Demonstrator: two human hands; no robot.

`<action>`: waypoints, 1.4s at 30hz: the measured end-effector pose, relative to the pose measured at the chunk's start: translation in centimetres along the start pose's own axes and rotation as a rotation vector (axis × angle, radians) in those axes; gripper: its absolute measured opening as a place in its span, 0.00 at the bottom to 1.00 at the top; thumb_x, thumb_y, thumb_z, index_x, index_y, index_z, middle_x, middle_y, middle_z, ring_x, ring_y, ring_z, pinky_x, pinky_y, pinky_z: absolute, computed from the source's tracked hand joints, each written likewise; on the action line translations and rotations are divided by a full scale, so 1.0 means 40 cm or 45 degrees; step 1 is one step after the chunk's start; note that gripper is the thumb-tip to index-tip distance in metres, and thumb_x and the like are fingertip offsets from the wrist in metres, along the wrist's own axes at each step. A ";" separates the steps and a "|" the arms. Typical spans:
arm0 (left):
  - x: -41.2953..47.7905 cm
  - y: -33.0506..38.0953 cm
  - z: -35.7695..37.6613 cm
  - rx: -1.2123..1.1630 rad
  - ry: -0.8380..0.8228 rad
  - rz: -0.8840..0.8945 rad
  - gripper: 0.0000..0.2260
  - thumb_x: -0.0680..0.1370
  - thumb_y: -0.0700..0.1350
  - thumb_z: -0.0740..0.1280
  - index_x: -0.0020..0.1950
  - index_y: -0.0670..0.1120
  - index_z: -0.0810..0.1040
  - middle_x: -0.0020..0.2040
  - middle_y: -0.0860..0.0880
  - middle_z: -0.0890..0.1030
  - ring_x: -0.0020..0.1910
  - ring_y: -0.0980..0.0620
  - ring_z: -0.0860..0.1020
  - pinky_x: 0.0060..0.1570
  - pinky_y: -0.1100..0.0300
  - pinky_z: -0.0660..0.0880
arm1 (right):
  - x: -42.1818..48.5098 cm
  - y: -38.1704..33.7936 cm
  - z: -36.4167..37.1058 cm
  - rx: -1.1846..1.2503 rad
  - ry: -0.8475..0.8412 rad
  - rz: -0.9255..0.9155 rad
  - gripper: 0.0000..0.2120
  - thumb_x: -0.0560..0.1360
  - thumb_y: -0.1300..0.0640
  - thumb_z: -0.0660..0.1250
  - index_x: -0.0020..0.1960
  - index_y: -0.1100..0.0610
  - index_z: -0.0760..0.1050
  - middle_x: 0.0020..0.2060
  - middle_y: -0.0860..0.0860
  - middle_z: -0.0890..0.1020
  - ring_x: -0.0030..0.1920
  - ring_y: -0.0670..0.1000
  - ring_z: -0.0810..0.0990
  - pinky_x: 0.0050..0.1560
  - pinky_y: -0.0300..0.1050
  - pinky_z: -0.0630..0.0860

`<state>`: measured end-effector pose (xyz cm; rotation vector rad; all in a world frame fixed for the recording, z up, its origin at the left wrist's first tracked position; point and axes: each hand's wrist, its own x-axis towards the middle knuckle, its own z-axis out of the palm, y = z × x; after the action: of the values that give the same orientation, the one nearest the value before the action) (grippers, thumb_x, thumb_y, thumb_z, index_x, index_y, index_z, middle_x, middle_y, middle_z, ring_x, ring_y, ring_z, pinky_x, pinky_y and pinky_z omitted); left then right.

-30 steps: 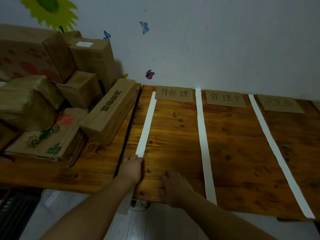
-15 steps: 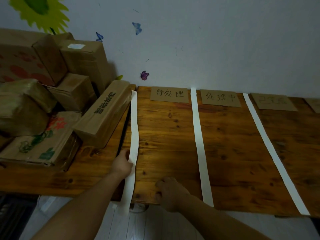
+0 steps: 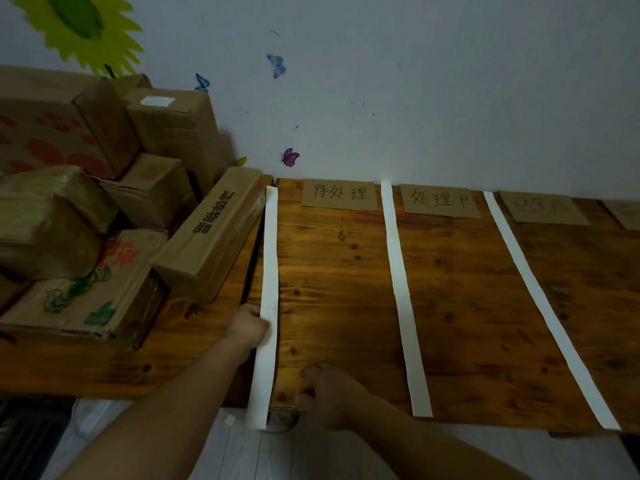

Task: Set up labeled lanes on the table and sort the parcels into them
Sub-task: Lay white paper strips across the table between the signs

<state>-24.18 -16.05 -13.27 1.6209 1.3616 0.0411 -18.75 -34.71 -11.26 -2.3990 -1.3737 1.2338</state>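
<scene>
Head view: left hand grip on leftmost paper strip, right hand grip unclear, long parcel just beside strip.

We see a pale wall with a yellow-green sunflower decal, 2 blue butterfly stickers, 1 purple butterfly sticker, and light floorboards below.

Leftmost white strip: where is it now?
Head view, left of centre: the leftmost white strip runs front to back between the long cardboard box and the 待处理 label, held by the left hand.
</scene>
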 end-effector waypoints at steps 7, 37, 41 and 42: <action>-0.013 -0.039 -0.008 1.116 -0.159 0.604 0.28 0.77 0.50 0.64 0.75 0.49 0.58 0.75 0.46 0.60 0.73 0.44 0.60 0.67 0.50 0.66 | 0.004 -0.019 0.006 0.034 -0.044 0.012 0.26 0.79 0.42 0.57 0.73 0.52 0.61 0.71 0.54 0.66 0.68 0.57 0.66 0.68 0.54 0.64; -0.029 0.084 -0.039 1.186 -0.228 0.585 0.35 0.78 0.54 0.62 0.78 0.48 0.45 0.78 0.46 0.44 0.76 0.43 0.42 0.74 0.47 0.49 | -0.128 0.114 -0.104 -0.075 0.307 0.277 0.22 0.79 0.47 0.61 0.69 0.55 0.67 0.67 0.56 0.68 0.66 0.57 0.67 0.66 0.54 0.68; -0.072 0.141 -0.079 1.211 -0.195 0.665 0.35 0.78 0.55 0.62 0.78 0.49 0.46 0.78 0.45 0.44 0.76 0.42 0.42 0.74 0.46 0.49 | -0.212 0.101 -0.151 -0.068 0.411 0.321 0.23 0.78 0.46 0.62 0.69 0.55 0.67 0.68 0.56 0.68 0.66 0.57 0.68 0.67 0.54 0.68; -0.087 0.152 -0.090 1.210 -0.168 0.682 0.35 0.78 0.55 0.63 0.77 0.49 0.46 0.78 0.45 0.44 0.76 0.43 0.42 0.74 0.46 0.49 | -0.235 0.097 -0.161 -0.070 0.428 0.331 0.24 0.78 0.45 0.62 0.71 0.54 0.65 0.70 0.56 0.66 0.68 0.58 0.66 0.68 0.55 0.66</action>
<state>-23.08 -15.74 -5.47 2.6875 0.8204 -0.4486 -14.12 -42.37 -3.20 -2.7318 -1.0372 0.7904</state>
